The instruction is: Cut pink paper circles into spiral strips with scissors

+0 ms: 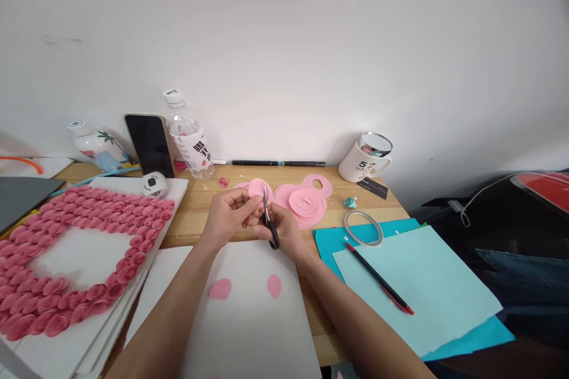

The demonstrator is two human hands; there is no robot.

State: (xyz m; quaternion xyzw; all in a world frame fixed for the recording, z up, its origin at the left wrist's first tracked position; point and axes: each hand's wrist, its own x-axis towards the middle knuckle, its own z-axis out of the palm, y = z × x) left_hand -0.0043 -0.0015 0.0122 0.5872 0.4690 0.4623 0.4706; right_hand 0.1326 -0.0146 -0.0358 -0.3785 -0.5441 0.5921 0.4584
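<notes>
My left hand [229, 213] pinches a round piece of pink paper [256, 188] between thumb and fingers. In my right hand [287, 228] is a pair of scissors [269, 219] with black handles, its blades up against the pink paper. Just beyond my right hand lie several pink paper spirals [306, 204] on the wooden desk. A white foam board [249, 331] sits below my wrists, with two small pink paper scraps [220, 289] on it.
At left, a white board [80, 254] bears rows of rolled pink paper roses. Behind stand a phone [150, 145], a water bottle [191, 142] and a mug [362, 160]. Blue paper sheets [418, 284], a tape roll [363, 228] and a pen [380, 278] lie at right.
</notes>
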